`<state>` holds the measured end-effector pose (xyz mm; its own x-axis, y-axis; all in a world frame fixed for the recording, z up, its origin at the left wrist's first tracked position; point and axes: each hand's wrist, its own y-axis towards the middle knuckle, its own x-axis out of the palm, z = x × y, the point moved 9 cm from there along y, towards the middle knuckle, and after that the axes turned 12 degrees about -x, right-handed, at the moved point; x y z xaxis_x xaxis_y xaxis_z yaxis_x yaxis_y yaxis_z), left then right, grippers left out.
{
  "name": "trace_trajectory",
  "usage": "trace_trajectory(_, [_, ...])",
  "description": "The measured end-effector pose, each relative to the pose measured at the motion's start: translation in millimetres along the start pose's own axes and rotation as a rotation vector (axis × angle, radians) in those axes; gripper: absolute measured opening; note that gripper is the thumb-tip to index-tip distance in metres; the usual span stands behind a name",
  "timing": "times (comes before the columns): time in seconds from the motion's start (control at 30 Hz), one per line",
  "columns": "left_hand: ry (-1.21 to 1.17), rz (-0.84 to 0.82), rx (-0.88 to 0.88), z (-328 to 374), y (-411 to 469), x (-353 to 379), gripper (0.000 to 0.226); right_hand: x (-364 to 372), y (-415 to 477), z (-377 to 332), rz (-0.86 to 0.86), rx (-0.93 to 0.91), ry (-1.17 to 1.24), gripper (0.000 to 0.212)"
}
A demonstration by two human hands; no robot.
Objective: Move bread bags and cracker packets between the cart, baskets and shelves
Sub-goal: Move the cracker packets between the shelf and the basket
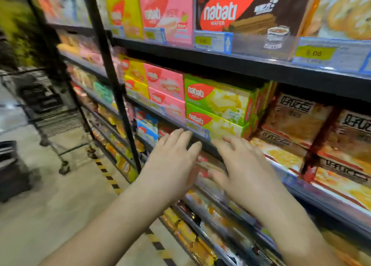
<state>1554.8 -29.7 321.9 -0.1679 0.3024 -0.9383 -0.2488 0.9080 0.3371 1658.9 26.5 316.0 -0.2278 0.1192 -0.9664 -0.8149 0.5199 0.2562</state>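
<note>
Here we note both hands out at the shelving, neither carrying anything. The left hand (172, 161) has straight, slightly fanned fingers (181, 138) whose tips lie over the black lip of the shelf (209, 146). The right hand (244, 169) is just beside it, palm down, fingers loosely spread and thumb turned inward. Nothing is pinched or gripped. In the gap between the two hands, one tier below that lip, sits a red-and-white packet (202, 166). It is blurred, so we cannot read its print or tell whether either hand touches it. We judge it the likely target. It lies ahead of and below the fingertips, and its long side appears to run along the shelf, across the line of the forearms. The left palm edge and the right thumb flank it about equally, so either hand could close first. The hands would need to dip under the lip to reach it. It looks like glossy, crinkly film, soft and easily crushed. By contrast, the green wafer boxes (216, 99) above are rigid card with square corners. Pillowy brown cracker packets (297, 115) are stacked to the right. The wire cart (50, 113) and a dark basket (12, 171) stand well apart on the floor to the left.
</note>
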Motion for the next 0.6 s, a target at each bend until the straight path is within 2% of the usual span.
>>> trace_trajectory(0.13, [0.149,-0.117,-0.223,-76.3,-58.2,2.7,0.059,18.9,26.0,-77.4,-0.021,-0.169,0.084,0.070])
trace_trajectory(0.3, [0.175,-0.163,-0.478,-176.7,-139.4,-20.0,0.054,23.5,48.5,-198.7,-0.046,-0.391,0.144,0.069])
trace_trajectory(0.47, [0.185,-0.120,-0.644,-271.8,-224.3,-40.8,0.065,30.3,61.6,-334.1,-0.110,-0.605,0.143,0.070])
trace_trajectory(0.6, [0.194,-0.129,-0.804,-360.6,-311.8,-59.1,0.062,33.8,69.9,-460.8,-0.112,-0.733,0.115,0.070])
